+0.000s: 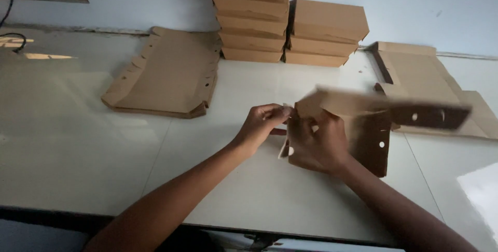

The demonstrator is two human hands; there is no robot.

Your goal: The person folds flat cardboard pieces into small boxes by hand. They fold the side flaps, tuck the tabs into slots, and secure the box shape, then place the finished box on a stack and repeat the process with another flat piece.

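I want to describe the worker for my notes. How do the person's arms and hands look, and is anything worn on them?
Both arms are bare up to the picture's lower edge: no sleeves show. The left hand and the right hand wear no gloves. I see no watch, bracelet or ring, though the light is dim and the fingers are partly hidden.

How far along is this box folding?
Done: two stacks of folded boxes stand by the wall. In hand: the left hand and right hand are bending one cardboard blank into shape. Left: a pile of flat blanks, plus more flat cardboard at right.
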